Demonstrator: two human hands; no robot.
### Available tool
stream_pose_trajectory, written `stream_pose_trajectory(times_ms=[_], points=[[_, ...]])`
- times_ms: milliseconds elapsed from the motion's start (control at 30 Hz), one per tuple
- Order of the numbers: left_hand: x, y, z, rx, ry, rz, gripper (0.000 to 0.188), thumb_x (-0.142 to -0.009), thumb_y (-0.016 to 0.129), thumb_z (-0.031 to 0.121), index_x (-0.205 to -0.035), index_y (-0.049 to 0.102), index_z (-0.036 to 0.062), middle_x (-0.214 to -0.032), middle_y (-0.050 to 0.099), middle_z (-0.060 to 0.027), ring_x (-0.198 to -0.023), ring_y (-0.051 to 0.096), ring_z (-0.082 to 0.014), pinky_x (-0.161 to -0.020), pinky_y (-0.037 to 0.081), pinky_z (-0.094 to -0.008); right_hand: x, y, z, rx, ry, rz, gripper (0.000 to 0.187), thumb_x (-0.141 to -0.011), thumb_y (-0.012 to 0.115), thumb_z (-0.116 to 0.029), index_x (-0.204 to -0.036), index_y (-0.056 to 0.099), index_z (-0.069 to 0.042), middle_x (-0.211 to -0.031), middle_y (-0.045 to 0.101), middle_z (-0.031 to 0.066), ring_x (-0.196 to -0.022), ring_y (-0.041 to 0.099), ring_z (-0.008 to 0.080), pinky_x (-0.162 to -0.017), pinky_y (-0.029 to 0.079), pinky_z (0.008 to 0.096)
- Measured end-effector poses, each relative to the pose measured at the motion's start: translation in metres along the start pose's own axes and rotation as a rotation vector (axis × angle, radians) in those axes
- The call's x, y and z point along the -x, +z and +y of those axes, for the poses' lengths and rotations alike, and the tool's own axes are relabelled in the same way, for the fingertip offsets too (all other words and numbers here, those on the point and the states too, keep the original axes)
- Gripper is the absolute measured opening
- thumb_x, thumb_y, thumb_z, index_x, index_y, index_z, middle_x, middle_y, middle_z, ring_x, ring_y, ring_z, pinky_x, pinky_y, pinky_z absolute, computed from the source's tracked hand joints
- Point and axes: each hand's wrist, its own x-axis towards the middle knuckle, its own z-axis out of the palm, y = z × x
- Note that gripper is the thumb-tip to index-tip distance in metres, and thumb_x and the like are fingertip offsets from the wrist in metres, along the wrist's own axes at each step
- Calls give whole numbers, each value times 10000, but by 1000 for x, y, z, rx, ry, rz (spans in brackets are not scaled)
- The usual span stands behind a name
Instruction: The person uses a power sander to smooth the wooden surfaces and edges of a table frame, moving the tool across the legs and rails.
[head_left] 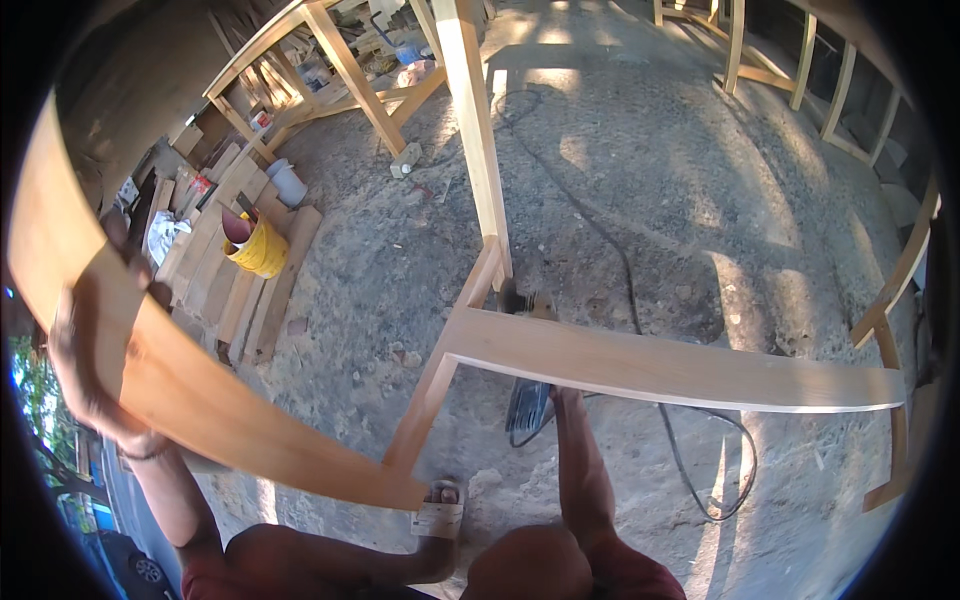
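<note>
A long, pale wooden frame stands before me, its flat boards joined by rails. My left hand [84, 375] grips the left board [200, 370], with dark fingertips showing past its far edge. My right forearm reaches under the right board [680, 365]. Most of my right hand [567, 398] is hidden there, against a dark blue-black corded power tool [528, 405]. The fingers are covered, and the tool's exact kind is unclear. A tall wooden post [476, 130] rises from the rail [425, 410] joining the boards.
A black cord [625, 265] winds across the rough concrete floor [390, 270]. Stacked planks [225, 270] at the left carry a yellow bucket [260, 250] near a white pail [288, 185]. Other wooden frames [345, 70] stand at the back. My foot [442, 497] is beside the left board's near end.
</note>
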Motion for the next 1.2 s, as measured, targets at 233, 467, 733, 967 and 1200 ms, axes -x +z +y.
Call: stream_pose_trajectory(times_ms=[233,467,733,967,1200], points=[[-33,32,-6,-131,-98,27,459,-1012,580,302,-1287,585,-65,-1110,691,-169,-982,685,-231,-860,585,-357,175,95,-61,366,390,197,446,-988,668,-265,-1355,475,-102,-1059,652,91,-822,684,194,-667,593,328],[-65,37,-18,-10,-37,40,462,-975,671,314,-1311,602,5,-1179,690,-85,-1036,654,-149,-908,532,-307,210,152,-87,520,330,-101,702,-934,750,-210,-1461,312,-56,-1203,611,123,-1016,646,201,-848,561,342],[-136,42,6,210,-34,-136,514,-930,746,260,-1354,581,22,-1185,675,-103,-1030,672,-190,-888,567,-318,67,286,-157,571,147,-69,541,-987,678,-332,-1374,403,-73,-1091,617,111,-882,663,187,-696,604,347],[-133,78,5,229,28,30,460,-948,725,269,-1266,599,-38,-1132,701,-176,-885,730,-211,-746,612,-300,-122,271,-176,319,410,-45,517,-1011,549,-570,-1205,588,-92,-889,653,103,-747,675,238,-663,602,407],[-147,97,6,164,19,104,632,-892,748,282,-1292,522,-153,-1027,701,-264,-771,738,-242,-657,617,-293,-202,229,-124,261,371,-34,493,-1002,575,-542,-1223,604,-103,-921,678,98,-752,684,241,-649,599,398]])
